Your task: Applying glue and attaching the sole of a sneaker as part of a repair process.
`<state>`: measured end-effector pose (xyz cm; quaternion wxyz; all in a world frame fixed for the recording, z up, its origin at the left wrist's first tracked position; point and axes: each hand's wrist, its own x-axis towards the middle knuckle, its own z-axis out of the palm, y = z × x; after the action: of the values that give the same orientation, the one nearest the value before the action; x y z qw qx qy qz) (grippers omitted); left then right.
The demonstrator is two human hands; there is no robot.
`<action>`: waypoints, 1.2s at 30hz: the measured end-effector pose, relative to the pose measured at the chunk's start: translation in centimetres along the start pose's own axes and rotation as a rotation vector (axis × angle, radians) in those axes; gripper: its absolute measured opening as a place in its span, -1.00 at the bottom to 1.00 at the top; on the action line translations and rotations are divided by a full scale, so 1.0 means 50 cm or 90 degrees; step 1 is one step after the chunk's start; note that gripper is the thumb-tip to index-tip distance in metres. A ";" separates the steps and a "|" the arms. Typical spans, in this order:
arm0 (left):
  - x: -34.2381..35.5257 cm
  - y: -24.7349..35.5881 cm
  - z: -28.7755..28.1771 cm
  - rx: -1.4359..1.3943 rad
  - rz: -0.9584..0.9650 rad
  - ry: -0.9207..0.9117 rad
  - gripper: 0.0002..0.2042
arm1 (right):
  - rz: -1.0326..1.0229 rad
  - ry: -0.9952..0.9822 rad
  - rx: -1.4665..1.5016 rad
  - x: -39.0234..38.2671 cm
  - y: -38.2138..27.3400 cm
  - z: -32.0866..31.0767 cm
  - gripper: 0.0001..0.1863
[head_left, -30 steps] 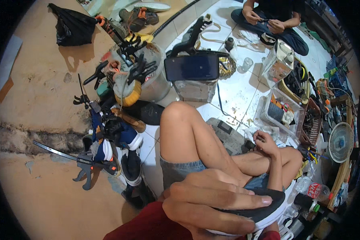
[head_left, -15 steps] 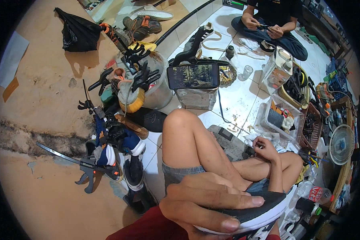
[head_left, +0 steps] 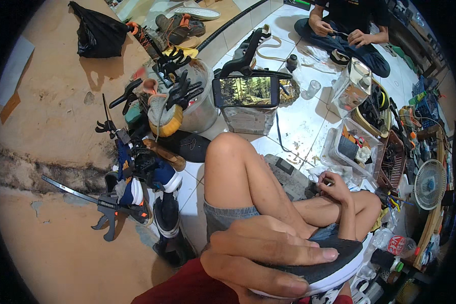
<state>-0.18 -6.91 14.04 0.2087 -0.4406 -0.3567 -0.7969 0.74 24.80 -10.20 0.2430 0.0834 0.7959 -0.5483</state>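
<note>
- Head view: a dark grey fabric shoe with a white sole [head_left: 346, 264] is held close to the camera at the lower centre.
- The shoe is gripped by the left hand [head_left: 258, 253], whose fingers are laid across the upper and hide part of it.
- The right hand [head_left: 334, 186] is held beyond the shoe, apart from it, with fingers curled; whether anything is pinched there cannot be told.
- Upper and sole appear to be joined along the visible edge; the underside is hidden, so what is left to do cannot be judged.
- No tool is seen against the shoe, and it is not yet set down.
- At left, a blue sneaker with a white sole [head_left: 163, 173] is seen near a black bar clamp with a silver rail [head_left: 106, 206].
- Ahead, a black smartphone with a lit woodland scene [head_left: 247, 91] appears propped on a grey, tape-wrapped box [head_left: 251, 121].
</note>
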 end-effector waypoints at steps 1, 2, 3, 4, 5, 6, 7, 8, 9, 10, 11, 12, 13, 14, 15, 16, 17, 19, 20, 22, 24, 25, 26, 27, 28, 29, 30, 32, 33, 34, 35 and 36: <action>0.009 0.002 0.007 0.004 -0.001 0.001 -0.78 | 0.000 -0.004 0.000 0.001 -0.009 0.003 -0.87; 0.019 -0.002 0.012 0.018 0.013 0.006 -0.77 | -0.015 0.005 0.000 -0.003 -0.016 0.003 -0.88; 0.025 -0.006 0.014 0.032 0.026 0.011 -0.77 | -0.030 0.014 0.000 -0.005 -0.018 0.003 -0.89; 0.030 -0.004 0.008 0.031 0.024 0.012 -0.77 | -0.027 0.015 0.000 -0.005 -0.012 0.002 -0.89; 0.035 0.003 -0.003 0.039 -0.001 -0.035 -0.78 | -0.047 0.025 -0.011 -0.004 -0.006 0.000 -0.89; 0.038 0.007 -0.009 0.047 -0.026 -0.082 -0.78 | -0.067 0.037 -0.021 -0.005 -0.003 -0.001 -0.90; 0.024 -0.004 -0.006 0.046 -0.027 -0.081 -0.78 | -0.065 0.038 -0.021 -0.007 0.000 -0.002 -0.90; 0.000 -0.019 -0.002 0.026 0.027 -0.043 -0.79 | -0.066 0.036 -0.030 -0.004 -0.007 0.002 -0.90; -0.013 -0.029 -0.001 0.004 0.081 -0.004 -0.79 | -0.065 0.036 -0.040 -0.003 -0.011 0.004 -0.90; -0.016 -0.029 -0.008 0.007 0.080 -0.004 -0.79 | -0.066 0.033 -0.039 -0.002 -0.014 0.006 -0.90; -0.014 -0.028 -0.018 0.013 0.077 -0.049 -0.78 | -0.060 0.034 -0.040 -0.004 -0.016 0.007 -0.90; -0.012 -0.027 -0.025 0.020 0.074 -0.094 -0.78 | -0.054 0.034 -0.040 -0.004 -0.015 0.007 -0.91; -0.011 -0.026 -0.027 0.020 0.072 -0.094 -0.78 | -0.053 0.033 -0.039 -0.003 -0.014 0.008 -0.91; -0.007 -0.024 -0.027 0.012 0.063 -0.097 -0.77 | -0.034 0.034 -0.030 -0.006 -0.015 0.005 -0.90; -0.006 -0.024 -0.026 0.004 0.053 -0.100 -0.76 | -0.014 0.036 -0.020 -0.010 -0.014 0.002 -0.89; -0.009 -0.027 -0.020 0.000 0.053 -0.098 -0.76 | -0.011 0.038 -0.021 -0.012 -0.008 -0.002 -0.89; -0.016 -0.033 -0.009 0.005 0.075 -0.051 -0.77 | -0.046 0.039 -0.040 -0.004 0.002 0.000 -0.88; -0.013 -0.021 -0.011 0.012 0.094 -0.002 -0.78 | -0.079 0.035 -0.057 0.009 0.019 0.004 -0.87; 0.018 0.017 -0.015 0.010 -0.028 -0.058 -0.82 | -0.083 0.044 -0.057 0.002 0.006 0.002 -0.87; 0.018 0.025 -0.008 0.005 -0.156 -0.105 -0.85 | -0.075 0.048 -0.058 -0.003 0.008 0.002 -0.87; 0.004 0.003 0.019 0.066 -0.019 0.095 -0.86 | -0.082 0.041 -0.062 0.004 0.003 0.002 -0.87; 0.002 0.004 0.015 0.066 -0.019 0.096 -0.86 | -0.062 0.038 -0.074 0.002 0.000 0.002 -0.88; -0.002 0.003 0.006 0.032 -0.023 0.039 -0.85 | -0.060 0.039 -0.074 0.000 -0.002 0.001 -0.88; -0.006 0.000 -0.001 -0.001 -0.026 -0.017 -0.81 | -0.035 0.039 -0.053 -0.003 -0.004 -0.001 -0.87; -0.007 -0.015 -0.013 -0.004 -0.026 -0.016 -0.81 | -0.010 0.039 -0.032 -0.006 -0.006 -0.003 -0.85; -0.003 -0.036 -0.028 -0.005 0.054 -0.077 -0.83 | -0.010 0.037 -0.032 -0.003 -0.004 -0.001 -0.85; 0.003 -0.045 -0.035 -0.007 0.134 -0.138 -0.84 | -0.015 0.034 -0.029 -0.001 -0.003 0.002 -0.85; 0.010 0.008 -0.033 0.006 -0.001 -0.135 -0.88 | -0.022 0.028 -0.027 0.005 -0.004 0.005 -0.84; 0.020 0.031 -0.031 0.012 -0.135 -0.129 -0.90 | 0.001 0.023 -0.019 0.002 -0.014 0.006 -0.84; 0.029 0.037 -0.030 0.012 -0.136 -0.127 -0.90 | 0.023 0.018 -0.012 0.000 -0.019 0.007 -0.84; 0.036 0.043 -0.028 0.027 -0.163 -0.139 -0.89 | 0.024 0.019 -0.013 0.001 -0.009 0.005 -0.84; 0.040 0.045 -0.026 0.042 -0.189 -0.150 -0.88 | -0.011 0.029 -0.026 0.006 0.008 0.003 -0.84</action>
<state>-0.51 -9.40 16.13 0.0596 -0.4663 -0.4658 -0.7497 0.67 24.79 -10.69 0.2217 0.0839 0.8129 -0.5321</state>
